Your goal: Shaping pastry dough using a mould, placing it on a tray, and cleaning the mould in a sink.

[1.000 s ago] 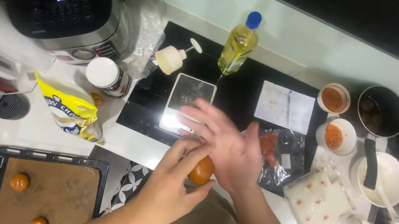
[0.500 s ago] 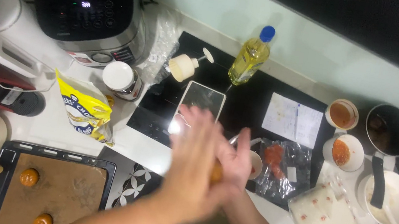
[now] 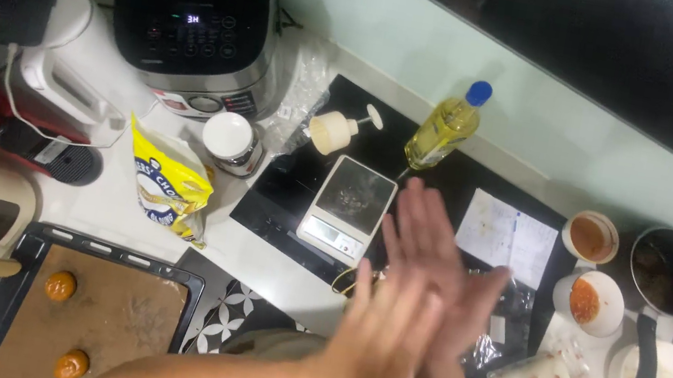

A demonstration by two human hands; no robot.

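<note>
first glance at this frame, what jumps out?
The two hands pressed palm to palm at centre bottom, left hand against right hand, blurred; whatever is between them is hidden. Then the black cooker at top left, and the baking tray at bottom left with two orange-brown balls on brown paper.

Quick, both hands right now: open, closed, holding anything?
Left hand: open, flat, fingers extended, palm pressed against the other; anything between them is hidden.
Right hand: open, flat, fingers spread, blurred, pressed against the left palm.
</note>
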